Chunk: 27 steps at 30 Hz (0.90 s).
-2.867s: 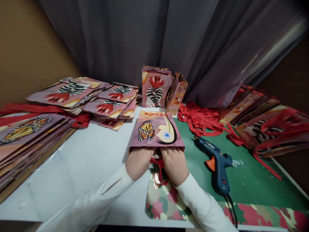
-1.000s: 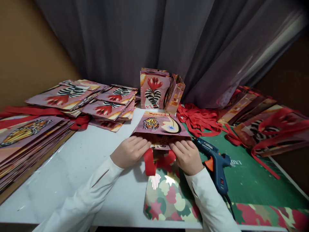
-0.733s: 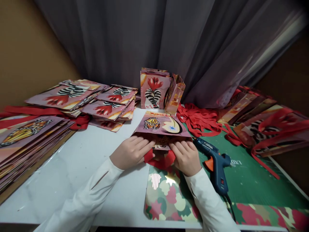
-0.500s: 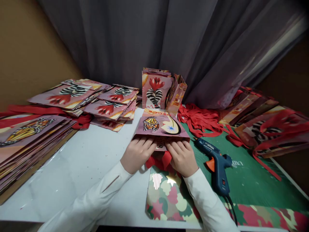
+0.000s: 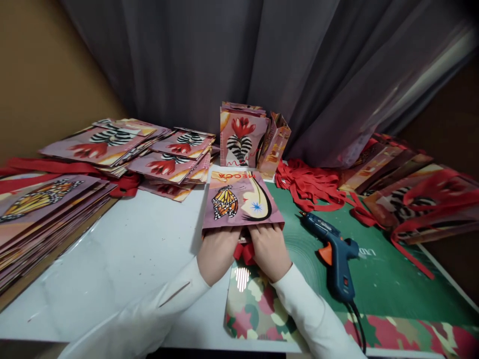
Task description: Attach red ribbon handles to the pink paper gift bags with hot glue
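Note:
A pink paper gift bag (image 5: 242,200) printed with a butterfly lies flat on the table, its open mouth facing me. My left hand (image 5: 217,252) and my right hand (image 5: 268,249) are side by side at that mouth, their fingers tucked inside it under the top sheet. Between the two hands a red ribbon handle (image 5: 244,252) is bunched up. The fingertips are hidden by the bag.
A blue glue gun (image 5: 336,257) lies on the green cutting mat (image 5: 389,279) to my right. Loose red ribbons (image 5: 310,184) lie behind it. Stacks of flat bags sit left (image 5: 48,209) and right (image 5: 415,194); upright bags (image 5: 247,134) stand at the curtain. Camouflage-print paper (image 5: 258,309) lies near me.
The bag's mouth was lifted and the ribbon pulled out towards me; now the bag lies flat again, my fingers have slid into it and the ribbon is bunched between my hands.

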Tool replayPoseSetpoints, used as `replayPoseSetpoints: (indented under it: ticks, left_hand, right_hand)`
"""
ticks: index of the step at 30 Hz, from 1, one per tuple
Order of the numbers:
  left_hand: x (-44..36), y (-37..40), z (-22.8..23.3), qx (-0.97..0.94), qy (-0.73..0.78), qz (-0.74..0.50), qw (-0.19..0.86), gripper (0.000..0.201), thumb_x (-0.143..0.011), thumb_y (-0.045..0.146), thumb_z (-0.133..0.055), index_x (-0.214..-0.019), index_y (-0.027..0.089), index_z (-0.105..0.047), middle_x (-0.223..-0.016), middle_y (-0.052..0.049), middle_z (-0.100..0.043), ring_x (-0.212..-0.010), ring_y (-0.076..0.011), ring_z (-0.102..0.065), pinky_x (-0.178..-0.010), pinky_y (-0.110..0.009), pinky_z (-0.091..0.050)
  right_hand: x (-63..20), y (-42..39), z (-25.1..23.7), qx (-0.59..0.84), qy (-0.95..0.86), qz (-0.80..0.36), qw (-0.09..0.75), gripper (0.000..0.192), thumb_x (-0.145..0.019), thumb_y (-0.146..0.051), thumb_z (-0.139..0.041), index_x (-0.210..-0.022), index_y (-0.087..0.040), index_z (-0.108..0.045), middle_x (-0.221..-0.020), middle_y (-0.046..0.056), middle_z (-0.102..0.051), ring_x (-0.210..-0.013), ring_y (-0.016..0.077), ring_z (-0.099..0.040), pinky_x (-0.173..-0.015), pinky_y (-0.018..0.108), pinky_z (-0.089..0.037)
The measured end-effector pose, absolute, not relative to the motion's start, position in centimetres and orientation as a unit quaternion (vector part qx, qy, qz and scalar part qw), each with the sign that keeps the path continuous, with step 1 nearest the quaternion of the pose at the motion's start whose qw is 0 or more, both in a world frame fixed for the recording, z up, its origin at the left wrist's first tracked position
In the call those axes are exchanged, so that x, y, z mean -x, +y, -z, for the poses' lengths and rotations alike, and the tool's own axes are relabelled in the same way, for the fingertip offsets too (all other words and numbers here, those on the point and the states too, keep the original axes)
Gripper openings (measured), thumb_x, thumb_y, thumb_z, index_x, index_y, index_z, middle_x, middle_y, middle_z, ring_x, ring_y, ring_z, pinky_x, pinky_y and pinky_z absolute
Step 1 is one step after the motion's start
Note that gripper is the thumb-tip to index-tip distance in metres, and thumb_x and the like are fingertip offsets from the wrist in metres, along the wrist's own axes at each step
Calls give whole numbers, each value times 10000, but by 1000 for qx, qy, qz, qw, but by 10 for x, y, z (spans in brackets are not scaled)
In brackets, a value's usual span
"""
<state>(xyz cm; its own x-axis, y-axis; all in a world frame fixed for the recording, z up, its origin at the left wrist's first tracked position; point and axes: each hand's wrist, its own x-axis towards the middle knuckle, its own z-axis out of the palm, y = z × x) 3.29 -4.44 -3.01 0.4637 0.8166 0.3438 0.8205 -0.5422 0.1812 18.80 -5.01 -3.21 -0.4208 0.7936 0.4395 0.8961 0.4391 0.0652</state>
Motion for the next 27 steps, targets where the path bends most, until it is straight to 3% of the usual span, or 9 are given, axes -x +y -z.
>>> replayPoseSetpoints:
  ticks: [3, 7, 13, 18, 22, 27]
  left_hand:
    - [-29, -41, 34, 853, -470, 215, -77, 751, -807, 55, -448, -1517, 199, -249, -1517, -122, -390, -1432, -295, -308, -1174, -481, -297]
    - [-25, -40, 39, 847, -484, 188, -115, 786, -754, 50, -471, -1504, 194, -287, -1537, -125, -354, -1428, -306, -315, -1161, -471, -325]
    - [-22, -39, 43, 856, -476, 198, -42, 677, -760, 85, -492, -1427, 174, -425, -1442, -170, -479, -1337, -347, -450, -1072, -515, -432]
    - [-23, -35, 42, 854, -468, 227, 20, 689, -722, 52, -532, -1390, 198, -449, -1463, -146, -459, -1387, -334, -374, -1114, -533, -373]
    - [-23, -31, 35, 852, -456, 255, 34, 663, -770, 82, -553, -1405, 218, -418, -1540, -129, -347, -1447, -319, -258, -1133, -533, -350]
    - [-23, -30, 23, 860, -442, 254, 31, 756, -736, 31, -565, -1440, 217, -358, -1555, -139, -316, -1460, -311, -225, -1144, -552, -320]
  right_hand:
    - [-190, -47, 37, 496, -839, 126, 186, 437, -880, -138, -480, -1306, -85, -560, -1250, 176, -639, -1199, 306, -541, -1067, 474, -364]
    - [-191, -45, 45, 480, -847, 95, 207, 601, -862, -172, -484, -1445, -58, -396, -1445, 189, -480, -1351, 321, -407, -1151, 507, -289]
    - [-192, -43, 51, 492, -838, 79, 224, 618, -867, -174, -490, -1469, -106, -366, -1456, 163, -475, -1367, 322, -393, -1153, 518, -302]
    - [-193, -33, 49, 506, -818, 81, 261, 565, -929, -144, -399, -1489, -174, -340, -1435, 112, -510, -1348, 246, -434, -1128, 459, -357]
    - [-196, -38, 41, 496, -825, 118, 244, 547, -914, -95, -413, -1455, -179, -412, -1411, 116, -538, -1348, 264, -440, -1137, 481, -345]
    - [-200, -49, 34, 449, -843, 195, 224, 412, -869, -34, -477, -1259, -58, -607, -1222, 199, -662, -1237, 299, -557, -1080, 466, -436]
